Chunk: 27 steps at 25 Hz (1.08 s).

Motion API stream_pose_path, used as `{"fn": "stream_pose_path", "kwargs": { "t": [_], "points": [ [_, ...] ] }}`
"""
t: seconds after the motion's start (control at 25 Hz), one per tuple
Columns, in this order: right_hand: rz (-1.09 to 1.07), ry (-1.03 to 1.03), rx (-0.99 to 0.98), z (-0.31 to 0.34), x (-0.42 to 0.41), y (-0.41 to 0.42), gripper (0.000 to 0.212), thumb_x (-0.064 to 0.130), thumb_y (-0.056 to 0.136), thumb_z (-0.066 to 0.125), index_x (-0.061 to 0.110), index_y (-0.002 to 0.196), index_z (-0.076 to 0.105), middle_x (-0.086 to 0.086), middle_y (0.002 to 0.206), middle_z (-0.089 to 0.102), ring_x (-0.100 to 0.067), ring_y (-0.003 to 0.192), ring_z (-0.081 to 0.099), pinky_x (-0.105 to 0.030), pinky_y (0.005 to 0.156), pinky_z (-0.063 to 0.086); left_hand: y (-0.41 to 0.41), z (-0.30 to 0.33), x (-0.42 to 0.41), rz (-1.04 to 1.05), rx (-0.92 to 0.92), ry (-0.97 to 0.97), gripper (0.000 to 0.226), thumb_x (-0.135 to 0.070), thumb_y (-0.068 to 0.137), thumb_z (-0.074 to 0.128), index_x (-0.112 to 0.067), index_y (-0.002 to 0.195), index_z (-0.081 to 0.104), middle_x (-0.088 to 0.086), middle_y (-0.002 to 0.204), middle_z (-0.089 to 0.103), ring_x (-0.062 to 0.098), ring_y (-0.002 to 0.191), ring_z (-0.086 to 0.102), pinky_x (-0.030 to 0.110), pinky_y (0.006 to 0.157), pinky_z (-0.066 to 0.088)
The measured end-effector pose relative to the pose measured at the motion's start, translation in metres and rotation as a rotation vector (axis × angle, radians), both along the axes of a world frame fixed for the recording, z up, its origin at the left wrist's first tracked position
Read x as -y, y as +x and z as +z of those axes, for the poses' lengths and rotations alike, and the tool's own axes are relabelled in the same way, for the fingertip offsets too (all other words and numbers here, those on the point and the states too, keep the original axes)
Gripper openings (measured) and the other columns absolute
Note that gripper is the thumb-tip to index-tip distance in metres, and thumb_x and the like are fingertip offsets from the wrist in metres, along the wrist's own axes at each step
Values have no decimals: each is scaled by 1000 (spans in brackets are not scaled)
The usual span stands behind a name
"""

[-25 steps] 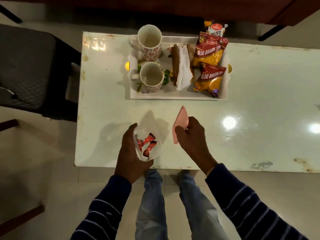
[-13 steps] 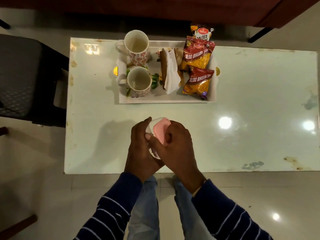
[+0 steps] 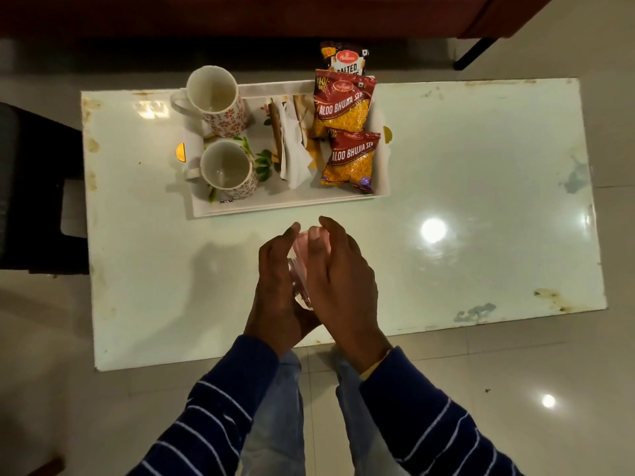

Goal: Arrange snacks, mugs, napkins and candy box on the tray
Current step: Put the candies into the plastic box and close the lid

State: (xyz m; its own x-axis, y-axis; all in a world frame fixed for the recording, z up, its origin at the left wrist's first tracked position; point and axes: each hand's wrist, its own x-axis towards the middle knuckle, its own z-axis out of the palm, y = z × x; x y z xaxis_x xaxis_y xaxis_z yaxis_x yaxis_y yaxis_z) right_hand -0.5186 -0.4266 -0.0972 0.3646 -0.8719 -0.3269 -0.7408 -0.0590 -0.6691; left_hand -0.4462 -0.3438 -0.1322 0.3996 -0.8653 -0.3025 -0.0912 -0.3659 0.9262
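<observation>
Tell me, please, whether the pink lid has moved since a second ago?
Yes. The pink lid has gone left from beside the candy box onto its top, between both hands, judged against the tray.

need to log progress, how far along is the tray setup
Done: two mugs, napkins and snack packets sit in the tray. In hand: the candy box, pink lid on, held between left hand and right hand above the table. Left: setting it on the tray.
</observation>
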Motion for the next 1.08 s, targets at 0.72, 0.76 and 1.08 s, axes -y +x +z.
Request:
{"fn": "stream_pose_path", "kwargs": {
  "t": [0.72, 0.76, 1.08],
  "points": [
    [-473, 648, 362, -5, 36, -46, 27, 54, 97, 42, 38, 96, 64, 14, 96, 67, -15, 90, 64, -22, 67, 53, -43, 26, 35, 185, 27, -74, 31, -26, 94, 42, -35, 124, 37, -22, 133, 42, 7, 119, 51, 18, 85, 50],
    [-498, 640, 359, -4, 39, -52, 26, 55, 95, 45, 37, 92, 64, 14, 92, 66, -13, 85, 63, -18, 61, 51, -47, 27, 38, 181, 15, -86, 36, -24, 94, 44, -35, 127, 34, -21, 135, 41, 3, 120, 49, 14, 83, 48],
    [-511, 526, 430, 1, 67, -115, 22, 48, 94, 49, 36, 94, 67, 14, 86, 72, -11, 82, 71, -23, 64, 57, -89, 22, 79, 75, -66, -15, 51, -32, 96, 46, -26, 144, 29, -6, 148, 40, 11, 126, 49, 20, 91, 52]
  ]
}}
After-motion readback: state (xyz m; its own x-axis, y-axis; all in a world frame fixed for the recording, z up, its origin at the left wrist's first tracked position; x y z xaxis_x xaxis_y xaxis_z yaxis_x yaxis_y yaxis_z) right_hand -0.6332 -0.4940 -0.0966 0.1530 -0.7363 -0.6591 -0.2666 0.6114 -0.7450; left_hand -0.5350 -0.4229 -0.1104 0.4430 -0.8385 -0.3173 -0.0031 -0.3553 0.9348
